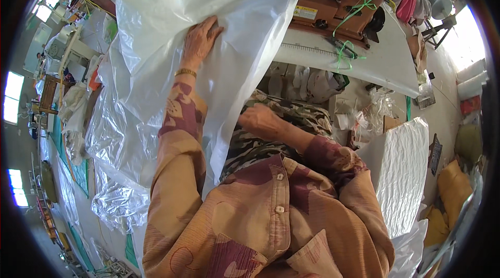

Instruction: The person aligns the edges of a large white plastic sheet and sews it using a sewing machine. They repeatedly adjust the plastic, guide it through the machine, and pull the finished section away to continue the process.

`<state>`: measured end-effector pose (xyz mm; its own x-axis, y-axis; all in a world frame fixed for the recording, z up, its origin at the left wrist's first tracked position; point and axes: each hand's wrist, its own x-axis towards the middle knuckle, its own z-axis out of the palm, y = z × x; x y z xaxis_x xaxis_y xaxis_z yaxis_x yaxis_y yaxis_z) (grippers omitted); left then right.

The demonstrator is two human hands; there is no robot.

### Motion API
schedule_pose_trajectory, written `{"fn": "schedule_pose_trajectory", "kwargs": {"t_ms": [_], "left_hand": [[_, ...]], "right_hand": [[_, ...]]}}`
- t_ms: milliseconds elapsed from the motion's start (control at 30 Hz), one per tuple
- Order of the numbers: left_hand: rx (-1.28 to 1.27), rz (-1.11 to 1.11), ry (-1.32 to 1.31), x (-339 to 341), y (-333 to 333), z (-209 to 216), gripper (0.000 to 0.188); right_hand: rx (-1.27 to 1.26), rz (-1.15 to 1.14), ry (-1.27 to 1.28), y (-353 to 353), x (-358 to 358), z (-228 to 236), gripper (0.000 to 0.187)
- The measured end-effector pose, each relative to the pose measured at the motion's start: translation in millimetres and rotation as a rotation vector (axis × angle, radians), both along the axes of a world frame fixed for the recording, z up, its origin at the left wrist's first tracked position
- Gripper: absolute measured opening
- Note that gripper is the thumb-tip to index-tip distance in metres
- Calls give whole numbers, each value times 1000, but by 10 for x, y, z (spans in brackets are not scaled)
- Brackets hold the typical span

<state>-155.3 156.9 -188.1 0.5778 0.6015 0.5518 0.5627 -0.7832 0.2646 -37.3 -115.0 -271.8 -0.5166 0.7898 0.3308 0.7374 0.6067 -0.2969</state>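
Note:
A large white plastic sheet (156, 38) lies over the work surface and hangs down toward my lap. My left hand (202, 41) rests flat on it, fingers stretched forward and the thumb apart. Over my lap, my right hand (259, 121) is closed and meets the sheet's right edge. Its fingertips are hidden, so whether they pinch that edge is unclear. A brown sewing machine (333, 10) with green thread or string tied on it stands beyond the sheet's upper right corner.
The white machine table (385, 62) carries a ruler strip (307, 47) along its edge. Crumpled clear plastic (117, 132) is heaped at the left. A stack of folded silvery-white sheets (403, 174) stands to my right. Bags (317, 85) lie under the table.

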Motion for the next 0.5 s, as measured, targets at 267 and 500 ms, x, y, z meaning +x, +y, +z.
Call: {"fn": "schedule_pose_trajectory", "kwargs": {"t_ms": [267, 500], "left_hand": [[35, -9, 3, -34, 52, -33, 47], [52, -12, -28, -47, 37, -45, 44]], "right_hand": [[32, -33, 179, -143, -302, 91, 22], [51, -130, 117, -166, -221, 170, 23]]}}
